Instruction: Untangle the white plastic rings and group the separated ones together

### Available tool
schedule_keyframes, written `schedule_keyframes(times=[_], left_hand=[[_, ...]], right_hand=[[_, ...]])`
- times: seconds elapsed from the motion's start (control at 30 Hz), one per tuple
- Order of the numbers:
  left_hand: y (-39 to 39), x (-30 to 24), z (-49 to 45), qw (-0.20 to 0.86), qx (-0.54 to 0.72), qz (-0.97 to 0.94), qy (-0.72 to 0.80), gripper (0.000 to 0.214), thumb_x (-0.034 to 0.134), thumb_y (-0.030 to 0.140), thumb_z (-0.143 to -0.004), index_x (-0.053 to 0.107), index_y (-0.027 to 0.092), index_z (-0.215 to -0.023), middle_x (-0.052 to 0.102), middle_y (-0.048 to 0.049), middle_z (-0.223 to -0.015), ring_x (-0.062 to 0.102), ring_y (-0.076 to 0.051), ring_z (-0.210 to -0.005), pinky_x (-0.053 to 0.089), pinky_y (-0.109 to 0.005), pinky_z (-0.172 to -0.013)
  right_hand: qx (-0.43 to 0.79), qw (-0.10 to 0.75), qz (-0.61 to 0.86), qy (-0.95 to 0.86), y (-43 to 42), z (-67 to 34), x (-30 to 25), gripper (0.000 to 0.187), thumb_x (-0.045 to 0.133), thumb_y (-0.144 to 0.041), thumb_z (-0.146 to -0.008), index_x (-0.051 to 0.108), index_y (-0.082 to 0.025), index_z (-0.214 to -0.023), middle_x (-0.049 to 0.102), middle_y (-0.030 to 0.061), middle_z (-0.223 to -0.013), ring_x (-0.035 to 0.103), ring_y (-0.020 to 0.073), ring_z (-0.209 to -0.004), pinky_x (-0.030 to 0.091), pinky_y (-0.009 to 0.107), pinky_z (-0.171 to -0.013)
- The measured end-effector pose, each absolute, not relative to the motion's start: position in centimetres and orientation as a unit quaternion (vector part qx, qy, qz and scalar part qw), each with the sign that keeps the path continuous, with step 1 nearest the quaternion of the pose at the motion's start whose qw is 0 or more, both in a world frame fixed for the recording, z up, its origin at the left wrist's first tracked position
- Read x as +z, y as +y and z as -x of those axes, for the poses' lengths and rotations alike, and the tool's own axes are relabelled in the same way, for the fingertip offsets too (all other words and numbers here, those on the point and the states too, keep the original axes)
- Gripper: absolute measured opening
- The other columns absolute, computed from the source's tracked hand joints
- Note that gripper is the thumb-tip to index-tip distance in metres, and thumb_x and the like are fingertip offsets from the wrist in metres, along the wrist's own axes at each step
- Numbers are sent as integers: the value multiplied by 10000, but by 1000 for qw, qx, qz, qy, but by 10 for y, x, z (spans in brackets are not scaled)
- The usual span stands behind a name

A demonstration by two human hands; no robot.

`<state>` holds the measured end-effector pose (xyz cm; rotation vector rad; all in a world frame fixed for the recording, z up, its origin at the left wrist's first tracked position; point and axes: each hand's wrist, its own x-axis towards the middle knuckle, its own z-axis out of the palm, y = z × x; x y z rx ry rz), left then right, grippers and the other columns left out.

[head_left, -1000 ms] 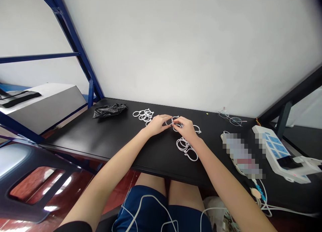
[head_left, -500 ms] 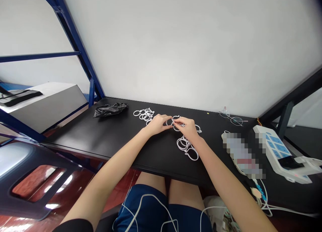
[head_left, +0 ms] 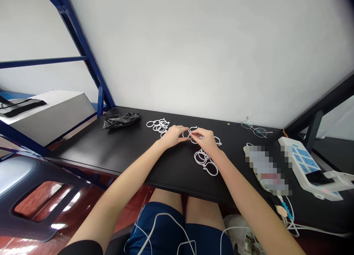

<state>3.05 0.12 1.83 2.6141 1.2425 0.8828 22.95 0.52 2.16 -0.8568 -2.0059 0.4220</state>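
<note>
Both my hands meet over the middle of the black table. My left hand is closed, its thumb and fingers pinching a white plastic ring. From the other side, my right hand pinches at the same ring, fingertips almost touching those of the left. An open white ring shows just behind the right fingertips. Several linked white rings lie below the right hand, and another ring sticks out beyond it. Left of my left hand rests a second cluster of white rings.
A crumpled black plastic bag lies at the table's back left. On the right are eyeglasses, a blurred-out phone with a cable, and a white power strip. A grey stool stands at lower left.
</note>
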Motion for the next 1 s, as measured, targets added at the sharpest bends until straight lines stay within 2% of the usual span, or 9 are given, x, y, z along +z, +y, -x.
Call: schedule_keyframes(times=[0.5,0.87,1.0], left_hand=[[2,19,-30,60,286,-872,392,415,593,427,-891,588,153,-1202,669,-100,-1048,629,-197,-915,474,-315,-837],[0,22,-30,70,287,-867,402,409,590,424,-891,596,148,-1192,647,-95,-1002,611,-185,-862,490,-295,-789],[1,22,-29,74,285,-867,402,420,603,406,-885,586,148,-1216,641,-108,-1066,613,-197,-914,500,-320,-838]], right_hand=[[179,458,364,-791,5,-230,21,134,665,-313,-796,729,-212,-736,743,37,-750,671,193,-636,560,329,-622],[181,454,378,-786,4,-229,23,88,659,-255,-786,716,-205,-742,736,36,-744,671,192,-664,538,310,-602],[191,451,375,-787,5,-229,21,96,659,-277,-788,715,-206,-817,739,46,-795,686,201,-709,537,302,-586]])
